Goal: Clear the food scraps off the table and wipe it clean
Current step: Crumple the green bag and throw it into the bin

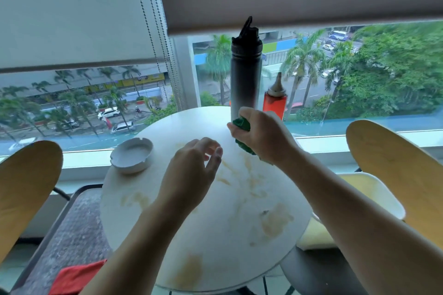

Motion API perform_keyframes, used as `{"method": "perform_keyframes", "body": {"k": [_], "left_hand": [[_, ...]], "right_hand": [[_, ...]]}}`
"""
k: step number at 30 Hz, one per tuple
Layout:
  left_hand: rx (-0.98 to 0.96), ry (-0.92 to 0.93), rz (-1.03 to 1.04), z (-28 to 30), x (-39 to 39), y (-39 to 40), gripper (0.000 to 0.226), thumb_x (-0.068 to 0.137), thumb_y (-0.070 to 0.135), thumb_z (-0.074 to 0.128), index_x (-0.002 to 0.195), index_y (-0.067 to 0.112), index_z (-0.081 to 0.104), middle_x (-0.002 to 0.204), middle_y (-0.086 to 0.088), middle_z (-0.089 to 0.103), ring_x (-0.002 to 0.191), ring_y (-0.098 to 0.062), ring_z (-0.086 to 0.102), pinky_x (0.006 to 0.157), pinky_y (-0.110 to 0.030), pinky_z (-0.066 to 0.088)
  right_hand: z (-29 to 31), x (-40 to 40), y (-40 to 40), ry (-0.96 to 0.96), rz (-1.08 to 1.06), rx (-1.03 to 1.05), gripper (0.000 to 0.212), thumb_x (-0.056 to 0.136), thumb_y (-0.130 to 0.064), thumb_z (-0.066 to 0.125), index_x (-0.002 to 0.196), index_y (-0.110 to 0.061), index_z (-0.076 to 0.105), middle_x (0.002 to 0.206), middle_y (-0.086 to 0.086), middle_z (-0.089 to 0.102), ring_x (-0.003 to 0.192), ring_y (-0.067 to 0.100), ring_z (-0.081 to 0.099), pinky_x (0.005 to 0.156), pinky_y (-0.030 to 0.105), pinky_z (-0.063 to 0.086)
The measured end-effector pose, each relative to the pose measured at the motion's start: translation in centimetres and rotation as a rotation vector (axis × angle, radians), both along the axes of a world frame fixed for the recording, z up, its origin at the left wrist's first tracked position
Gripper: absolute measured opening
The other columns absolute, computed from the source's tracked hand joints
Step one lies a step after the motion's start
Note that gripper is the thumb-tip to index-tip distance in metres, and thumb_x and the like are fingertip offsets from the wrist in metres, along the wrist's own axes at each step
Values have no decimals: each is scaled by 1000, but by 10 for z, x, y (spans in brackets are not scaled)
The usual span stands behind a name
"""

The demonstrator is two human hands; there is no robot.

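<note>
Right hand (261, 136) grip bunched round green cloth (242, 124) — long axis twelve-to-six, left hand (194, 165) loosely spread, stained round worktop (215, 235)

The round table (239, 235) has a smooth white top with a faint sheen, smeared in places with dull brownish stains (275, 223). The ashtray (131, 155) looks like white glazed ceramic or hard plastic — which one is unclear. The tall bottle (245, 84) is dark brushed metal under a matt black plastic cap. The squeeze bottle (275, 100) is soft red plastic. The green cloth (242, 124) is crumpled fabric — matt. The chair backs (402, 170) show pale, smooth wood.
</note>
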State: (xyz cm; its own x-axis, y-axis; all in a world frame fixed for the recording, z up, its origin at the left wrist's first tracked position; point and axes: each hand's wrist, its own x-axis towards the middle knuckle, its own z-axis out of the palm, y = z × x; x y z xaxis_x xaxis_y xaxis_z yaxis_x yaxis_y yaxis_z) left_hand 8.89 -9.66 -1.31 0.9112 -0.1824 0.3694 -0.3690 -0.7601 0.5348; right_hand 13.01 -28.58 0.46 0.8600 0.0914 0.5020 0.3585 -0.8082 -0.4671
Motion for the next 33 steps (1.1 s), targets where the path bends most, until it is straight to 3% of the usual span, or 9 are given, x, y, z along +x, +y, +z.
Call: {"method": "perform_keyframes", "body": {"k": [5, 10, 12, 14, 16, 21, 24, 31, 33], "left_hand": [[18, -21, -45, -2, -13, -40, 16, 100, 31, 59, 105, 25, 73, 92, 7, 74, 73, -9, 66, 71, -24, 53], [31, -41, -82, -11, -24, -84, 20, 99, 33, 55, 86, 24, 67, 73, 9, 61, 65, -9, 54, 59, -23, 38], [33, -40, -107, -13, -30, -105, 27, 100, 34, 54, 75, 25, 55, 64, 11, 51, 60, -6, 49, 54, -19, 30], [23, -38, -122, -15, -34, -122, 29, 100, 35, 54, 73, 25, 50, 63, 10, 47, 59, -9, 47, 53, -23, 29], [5, -49, -141, -17, -38, -144, 27, 99, 36, 55, 76, 23, 53, 66, 8, 51, 62, -13, 49, 56, -27, 29], [-45, -43, -211, -29, -46, -197, 18, 98, 33, 60, 86, 19, 59, 75, 8, 55, 68, -9, 53, 61, -23, 37], [-43, -21, -235, -42, -50, -226, 17, 98, 35, 59, 90, 21, 57, 82, 7, 57, 73, -10, 55, 65, -25, 44], [-36, 108, -283, -80, -52, -280, 14, 100, 30, 54, 111, 23, 60, 104, 5, 61, 90, -11, 59, 82, -29, 51], [-15, 164, -280, -94, -50, -291, 19, 101, 26, 52, 118, 24, 60, 110, 5, 61, 97, -12, 59, 86, -30, 51]], "right_hand": [[-1, -33, -39, 0, -28, 80, 30, 90, -40, 68, 81, -22, 46, 60, -3, 54, 56, 23, 54, 53, 33, 44], [-8, -65, -88, 23, -70, 129, 15, 91, -38, 66, 104, -30, 63, 60, -10, 60, 50, 5, 56, 52, 20, 43], [-13, -76, -112, 44, -95, 130, 13, 92, -39, 66, 100, -29, 67, 65, -8, 67, 58, 8, 63, 59, 24, 50], [-19, -81, -131, 46, -124, 112, 20, 93, -44, 65, 93, -24, 68, 64, -8, 69, 59, 9, 63, 58, 19, 47], [-28, -86, -153, 20, -160, 92, 28, 93, -49, 65, 88, -21, 67, 57, -9, 62, 55, 10, 59, 53, 14, 40], [-51, -94, -200, 10, -137, 103, 33, 95, -49, 62, 87, -18, 64, 60, -2, 64, 56, 16, 60, 58, 32, 47], [-65, -95, -226, 27, -111, 120, 31, 97, -46, 59, 93, -15, 63, 66, -5, 63, 59, 14, 58, 59, 24, 44], [-112, -89, -273, 280, -88, 178, 20, 104, -36, 48, 109, -18, 53, 89, -4, 56, 79, 12, 55, 67, 30, 43], [-132, -84, -284, 350, -108, 172, 18, 103, -31, 47, 115, -19, 51, 100, 1, 56, 90, 19, 54, 79, 37, 44]]}}
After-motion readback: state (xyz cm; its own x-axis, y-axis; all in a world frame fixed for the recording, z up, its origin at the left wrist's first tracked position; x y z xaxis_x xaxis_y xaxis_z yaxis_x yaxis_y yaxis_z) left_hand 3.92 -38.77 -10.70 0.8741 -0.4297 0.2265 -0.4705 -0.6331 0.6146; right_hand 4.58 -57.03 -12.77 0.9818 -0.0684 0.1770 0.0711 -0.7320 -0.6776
